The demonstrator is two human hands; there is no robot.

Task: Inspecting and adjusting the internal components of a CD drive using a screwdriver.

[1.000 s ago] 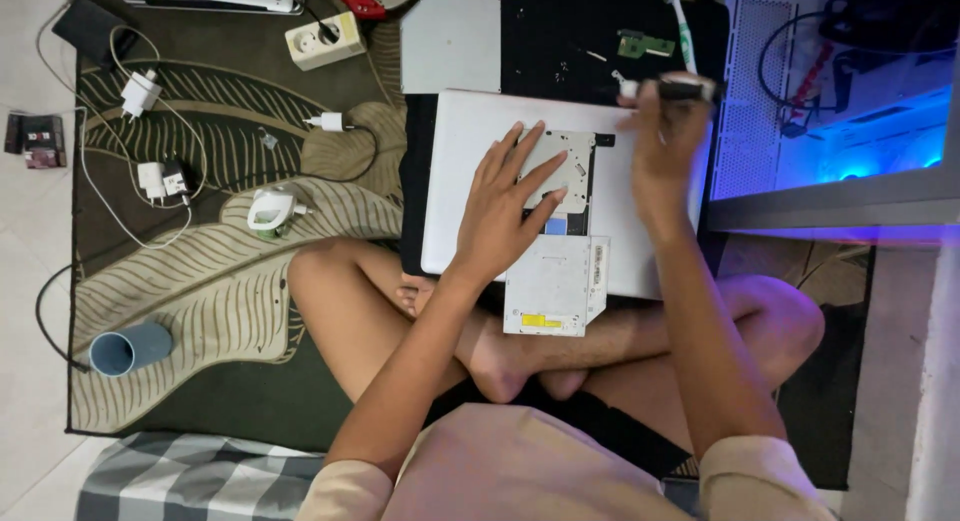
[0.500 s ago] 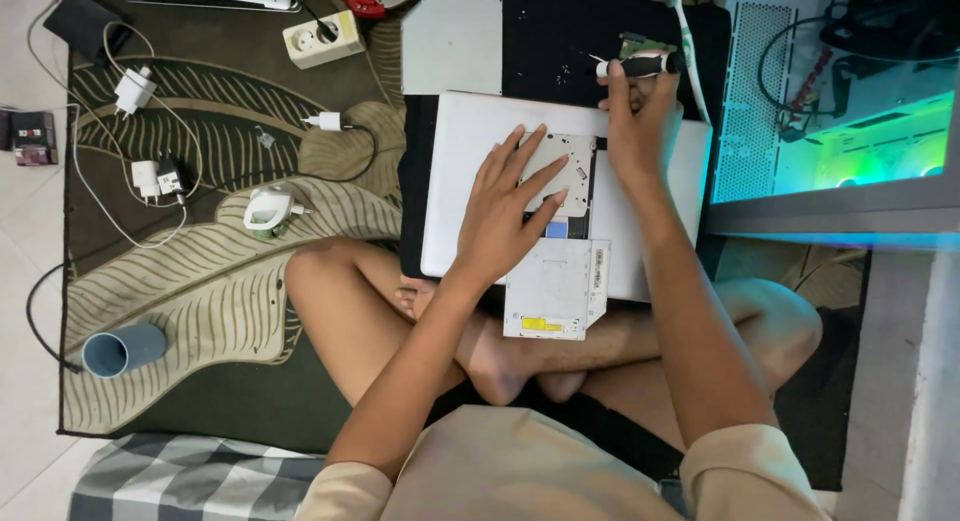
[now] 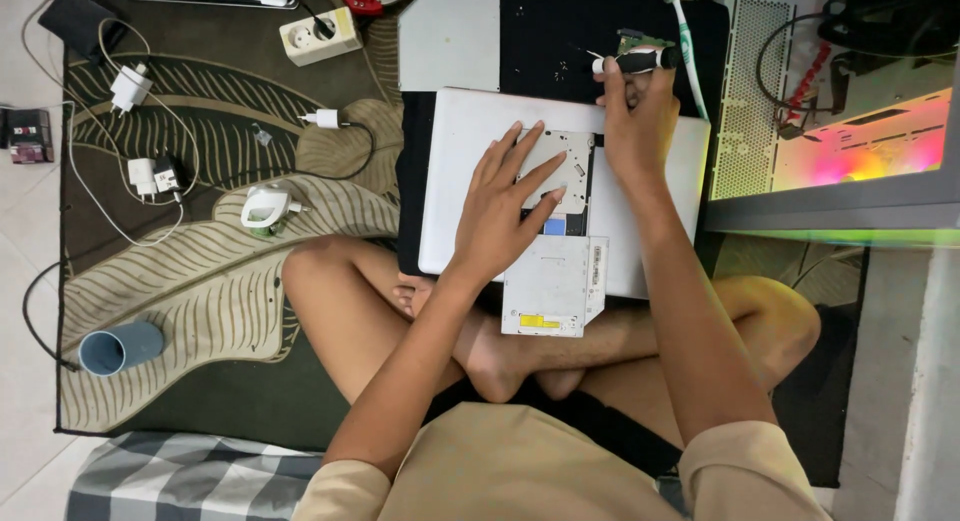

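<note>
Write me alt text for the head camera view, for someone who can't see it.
A person sitting cross-legged on a leaf-patterned rug presses the left hand flat on a metal drive atop a white laptop, while the right hand grips a black-handled screwdriver. Chargers, a power strip and a blue cup lie to the left.

Silver optical drive (image 3: 560, 181) (flat) on white laptop (image 3: 470, 151)

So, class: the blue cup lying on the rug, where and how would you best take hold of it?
Grip the blue cup across its round body, coming down from above: it lies on its side on the rug, open mouth facing left, so both curved flanks are free.
</note>
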